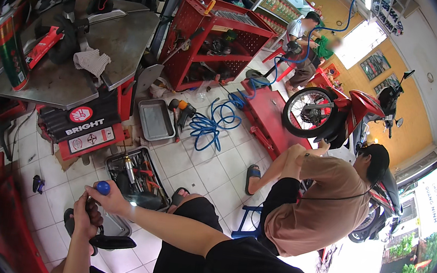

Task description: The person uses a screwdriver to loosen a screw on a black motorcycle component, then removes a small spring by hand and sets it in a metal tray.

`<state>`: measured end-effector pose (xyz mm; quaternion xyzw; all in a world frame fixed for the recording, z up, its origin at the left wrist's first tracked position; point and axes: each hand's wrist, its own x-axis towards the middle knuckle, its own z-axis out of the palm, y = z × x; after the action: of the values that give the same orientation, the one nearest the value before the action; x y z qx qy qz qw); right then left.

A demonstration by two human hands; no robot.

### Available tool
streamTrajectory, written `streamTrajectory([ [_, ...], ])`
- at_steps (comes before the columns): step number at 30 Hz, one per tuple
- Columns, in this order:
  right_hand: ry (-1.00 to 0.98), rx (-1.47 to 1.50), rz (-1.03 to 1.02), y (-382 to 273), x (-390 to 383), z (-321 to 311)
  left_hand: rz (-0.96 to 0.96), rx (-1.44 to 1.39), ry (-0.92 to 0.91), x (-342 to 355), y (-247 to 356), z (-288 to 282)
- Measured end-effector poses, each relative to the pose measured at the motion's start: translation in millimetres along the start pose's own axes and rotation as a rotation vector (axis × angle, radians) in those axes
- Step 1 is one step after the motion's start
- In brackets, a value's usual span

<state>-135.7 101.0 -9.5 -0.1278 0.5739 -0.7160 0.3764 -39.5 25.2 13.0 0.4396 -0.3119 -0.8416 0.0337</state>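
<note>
Both my hands meet low in front of me, above the tiled floor. My right hand is closed round a tool with a rounded blue handle end; its shaft is hidden. Just below, my left hand is closed on a dark part that shows between the fingers. A long black piece, shaped like a motorbike mirror, sticks out beside that hand; whether it joins the held part I cannot tell. Beyond my hands lies a tray of hand tools, with a grey metal tray nearer my feet.
A tyre machine stands to the left. Ahead are an empty metal tray, an orange-black power tool, a coiled blue hose and a red tool cart. A person in brown sits to the right by a red motorbike.
</note>
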Motion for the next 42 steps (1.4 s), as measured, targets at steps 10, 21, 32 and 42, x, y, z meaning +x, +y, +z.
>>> streamTrajectory([
  [10,-0.197,-0.372,-0.463,-21.4,9.6,-8.2,0.010,0.067,-0.108,-0.5,0.8,-5.6],
  [21,-0.250,-0.502,-0.260,-30.1,1.3,-8.0,0.073,0.294,-0.205,-2.4,-11.2,-24.7],
  [32,-0.186,-0.432,-0.213,-32.0,13.4,-5.2,0.074,-0.008,-0.139,4.7,-2.4,-11.4],
  [42,-0.064,-0.181,-0.146,-20.5,3.0,1.5,0.059,-0.153,-0.166,6.7,-1.5,-10.8],
])
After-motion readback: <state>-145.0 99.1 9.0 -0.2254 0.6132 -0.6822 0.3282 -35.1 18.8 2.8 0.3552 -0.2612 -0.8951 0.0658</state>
